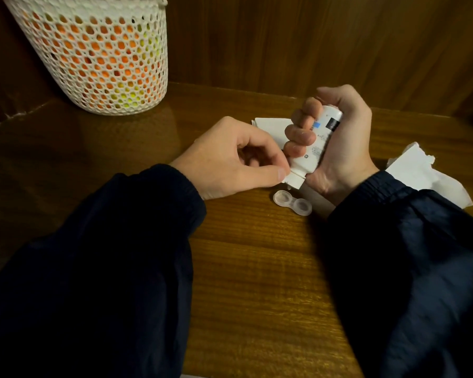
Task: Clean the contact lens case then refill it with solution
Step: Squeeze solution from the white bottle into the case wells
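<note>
- We have the lens case (292, 202) lying flat on the tabletop (257, 268), roughly mid-way across, both round wells uncovered and facing up.
- Whether there is any liquid in the wells, we cannot tell; they just look clear and pale.
- Directly above the case we see the bottle (313, 144), white with a dark and blue label, tipped upside down so its cap (294, 181) points down at the case without touching it.
- The right hand (336, 148) is wrapped round the bottle, fingers curled tight across the front, thumb behind.
- The left hand (238, 156) comes in from the side, thumb and forefinger pinching the white cap, the other fingers folded loosely into the palm.
- Both arms are in dark sleeves (107, 255) resting on the near part of the tabletop.
- Behind the hands, toward the back edge, a piece of white paper (271, 126) lies flat, partly hidden by the bottle.
- Over by the right edge we spot a crumpled white tissue (421, 173), beside the right wrist.
- In the far left corner stands a white mesh basket (99, 55), orange and yellow shapes showing through the holes.
- A wood panel wall (311, 36) closes off the back.
</note>
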### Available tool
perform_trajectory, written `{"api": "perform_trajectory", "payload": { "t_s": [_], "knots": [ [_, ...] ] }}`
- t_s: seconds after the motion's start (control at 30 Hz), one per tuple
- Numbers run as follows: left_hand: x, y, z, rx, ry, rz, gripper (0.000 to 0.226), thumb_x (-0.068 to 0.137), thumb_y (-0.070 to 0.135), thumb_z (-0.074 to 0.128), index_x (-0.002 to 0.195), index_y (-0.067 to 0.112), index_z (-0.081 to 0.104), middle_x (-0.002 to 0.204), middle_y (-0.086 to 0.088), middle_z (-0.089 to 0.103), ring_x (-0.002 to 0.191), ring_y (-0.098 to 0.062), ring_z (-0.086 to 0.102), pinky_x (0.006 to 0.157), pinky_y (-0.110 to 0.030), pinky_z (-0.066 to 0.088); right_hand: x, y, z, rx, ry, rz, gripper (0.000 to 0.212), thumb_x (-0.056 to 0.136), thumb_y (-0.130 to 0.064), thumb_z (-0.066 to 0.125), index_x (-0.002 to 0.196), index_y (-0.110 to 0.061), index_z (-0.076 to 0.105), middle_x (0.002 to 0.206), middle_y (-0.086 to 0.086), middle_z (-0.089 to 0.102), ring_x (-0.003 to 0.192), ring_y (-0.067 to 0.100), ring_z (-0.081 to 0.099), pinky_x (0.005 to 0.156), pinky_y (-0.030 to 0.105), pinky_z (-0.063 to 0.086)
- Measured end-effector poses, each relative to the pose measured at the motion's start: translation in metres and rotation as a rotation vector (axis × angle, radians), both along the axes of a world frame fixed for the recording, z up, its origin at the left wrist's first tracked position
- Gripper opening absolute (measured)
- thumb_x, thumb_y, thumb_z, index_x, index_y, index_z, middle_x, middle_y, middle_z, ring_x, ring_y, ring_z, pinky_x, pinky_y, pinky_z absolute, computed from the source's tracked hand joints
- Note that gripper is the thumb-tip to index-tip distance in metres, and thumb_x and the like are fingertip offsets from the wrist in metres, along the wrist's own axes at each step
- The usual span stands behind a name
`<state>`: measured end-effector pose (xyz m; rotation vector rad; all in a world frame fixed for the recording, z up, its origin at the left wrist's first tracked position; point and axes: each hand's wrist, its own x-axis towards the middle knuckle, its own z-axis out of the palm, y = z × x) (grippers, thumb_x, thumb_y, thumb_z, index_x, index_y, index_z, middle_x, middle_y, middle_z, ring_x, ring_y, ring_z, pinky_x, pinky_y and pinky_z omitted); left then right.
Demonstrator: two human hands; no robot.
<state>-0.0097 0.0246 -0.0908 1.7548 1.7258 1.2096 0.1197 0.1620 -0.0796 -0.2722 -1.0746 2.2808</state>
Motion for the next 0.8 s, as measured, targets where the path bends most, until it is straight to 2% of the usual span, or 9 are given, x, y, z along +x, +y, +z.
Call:
{"api": "perform_trajectory", "payload": {
  "t_s": [0.17, 0.3, 0.5, 0.8],
  "knots": [
    [0.009, 0.001, 0.000, 0.063, -0.066, 0.003, 0.008, 0.092, 0.019, 0.081, 0.099, 0.018, 0.083, 0.083, 0.015, 0.074, 0.074, -0.012, 0.061, 0.066, -0.038, 0.052, 0.016, 0.004, 0.010, -0.022, 0.028, -0.060, 0.036, 0.099, -0.031, 0.047, 0.066, -0.017, 0.048, 0.057, -0.005, 0.042, 0.041, 0.008, 0.041, 0.041, 0.018, 0.037],
    [0.018, 0.004, -0.002, 0.066, -0.066, -0.015, 0.012, 0.092, 0.022, 0.082, 0.104, 0.020, 0.084, 0.080, 0.023, 0.073, 0.070, -0.001, 0.057, 0.062, -0.025, 0.050, 0.031, 0.008, 0.014, -0.041, 0.007, -0.139, 0.037, 0.098, -0.032, 0.047, 0.063, -0.019, 0.048, 0.061, -0.005, 0.038, 0.043, 0.008, 0.038, 0.042, 0.018, 0.036],
    [0.017, 0.005, -0.004, 0.029, -0.037, -0.009, 0.011, 0.091, 0.026, 0.082, 0.101, 0.023, 0.084, 0.078, 0.023, 0.073, 0.068, -0.005, 0.055, 0.061, -0.029, 0.048, 0.029, 0.005, 0.005, -0.035, -0.021, -0.098, 0.037, 0.098, -0.032, 0.047, 0.064, -0.018, 0.047, 0.058, -0.004, 0.041, 0.040, 0.008, 0.039, 0.040, 0.018, 0.037],
    [0.014, 0.007, -0.005, 0.029, -0.008, -0.027, 0.011, 0.088, 0.030, 0.084, 0.096, 0.022, 0.084, 0.076, 0.022, 0.073, 0.066, 0.001, 0.057, 0.059, -0.018, 0.046, 0.029, 0.004, 0.003, 0.017, -0.031, -0.074, 0.036, 0.097, -0.030, 0.046, 0.062, -0.018, 0.045, 0.055, -0.005, 0.037, 0.039, 0.009, 0.037, 0.041, 0.018, 0.035]
  ]
}}
